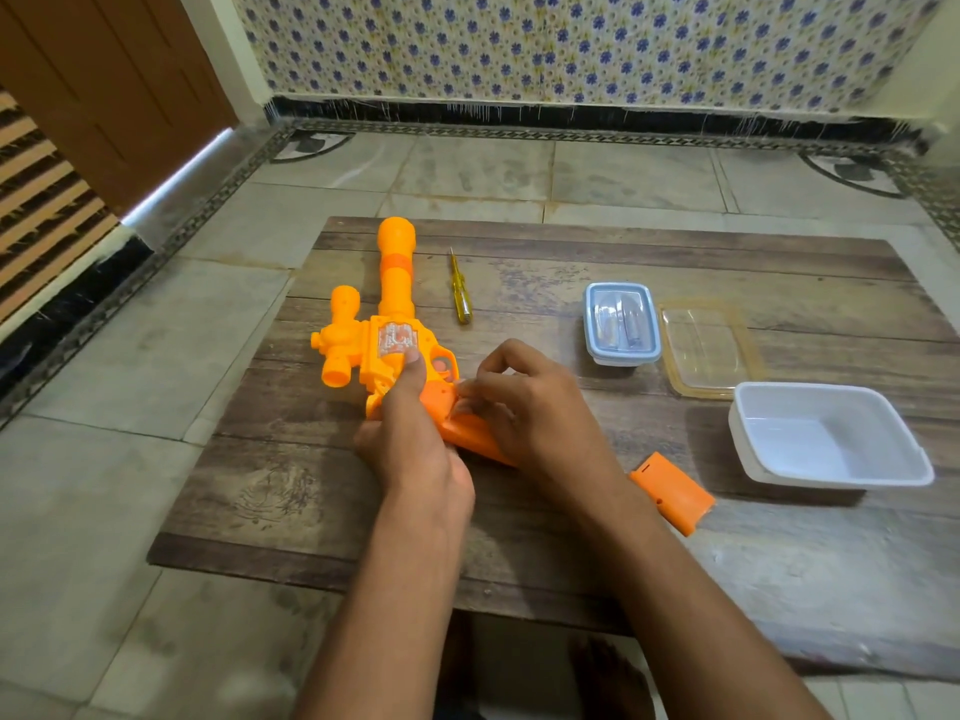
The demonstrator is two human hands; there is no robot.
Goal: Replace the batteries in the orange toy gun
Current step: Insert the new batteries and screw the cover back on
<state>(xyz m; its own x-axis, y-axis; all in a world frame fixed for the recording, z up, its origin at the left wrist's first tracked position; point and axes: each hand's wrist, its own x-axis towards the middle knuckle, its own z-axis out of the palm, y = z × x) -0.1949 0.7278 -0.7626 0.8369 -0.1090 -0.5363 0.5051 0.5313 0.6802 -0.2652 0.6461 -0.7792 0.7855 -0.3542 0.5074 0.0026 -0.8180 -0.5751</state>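
Observation:
The orange toy gun lies on the wooden board, barrel pointing away from me. My left hand clamps its body, thumb pressed by the clear panel. My right hand has its fingertips pinched at the open grip, where the battery bay is; whatever they hold is hidden. The detached orange battery cover lies on the board just right of my right forearm. A yellow-handled screwdriver rests beyond the gun, to the right of the barrel.
A small lidded clear box with items inside stands right of the gun. Beside it lies a clear amber-edged lid, and nearer to me an open white tub. The board sits on a tiled floor near a patterned wall.

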